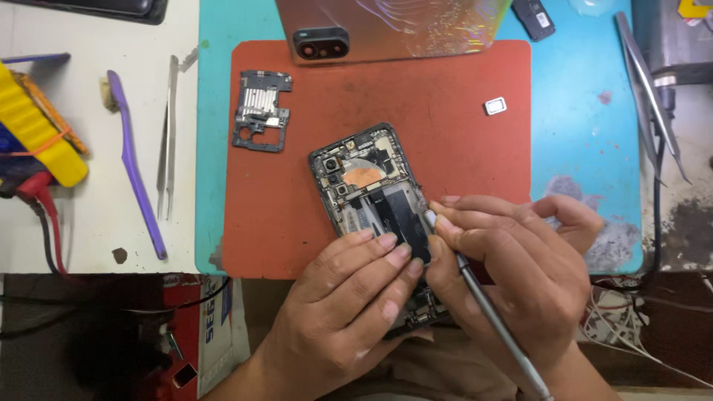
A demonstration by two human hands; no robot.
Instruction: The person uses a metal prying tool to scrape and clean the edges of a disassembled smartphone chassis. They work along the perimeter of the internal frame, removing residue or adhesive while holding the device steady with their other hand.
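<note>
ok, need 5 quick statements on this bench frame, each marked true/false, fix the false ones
1. The right hand holds a slim metal tool, its tip at the opened phone. True.
2. The left hand is lifted clear of the phone. False: its fingers rest on the phone's lower part.
3. The removed back cover lies at the top of the red mat. True.
4. The purple pry tool lies on the red mat. False: it lies on the white surface to the left, beside tweezers.
5. A separate inner frame piece sits on the mat, up-left of the phone. True.
</note>
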